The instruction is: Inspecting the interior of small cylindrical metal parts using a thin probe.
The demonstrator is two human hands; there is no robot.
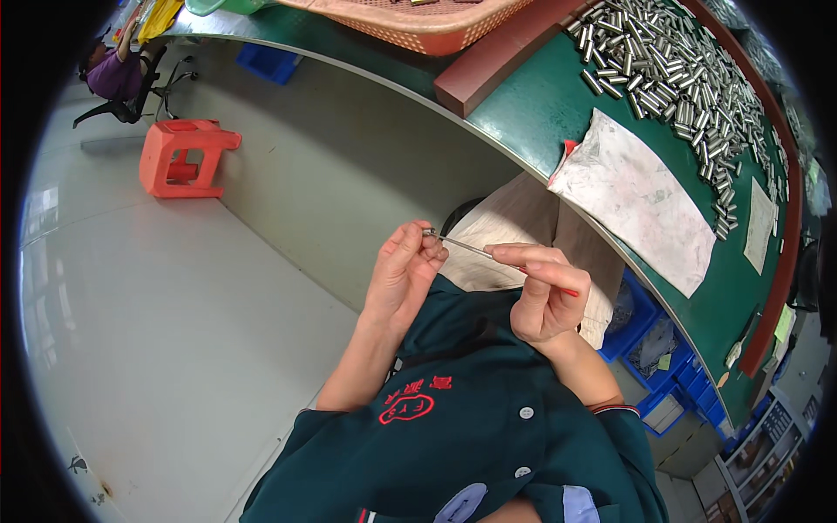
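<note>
My left hand [405, 270] pinches a small metal tube [428, 232] between thumb and fingers, in front of my body. My right hand [545, 292] grips a thin metal rod tool [468, 248] with a red handle. The tool's tip meets the tube's end at my left fingertips; whether it is inside the tube cannot be made out. To the right on the green table lies a large pile of loose metal tubes [671, 78]. A stained white cloth [636, 205] is spread between that pile and the table's near edge.
The green table [523, 113] curves along the far and right side. A reddish-brown bar [501, 61] and an orange plastic basket [436, 30] rest on it. Blue bins [649, 353] stand below its edge. At far left are a red stool [180, 161] and a seated person [118, 74].
</note>
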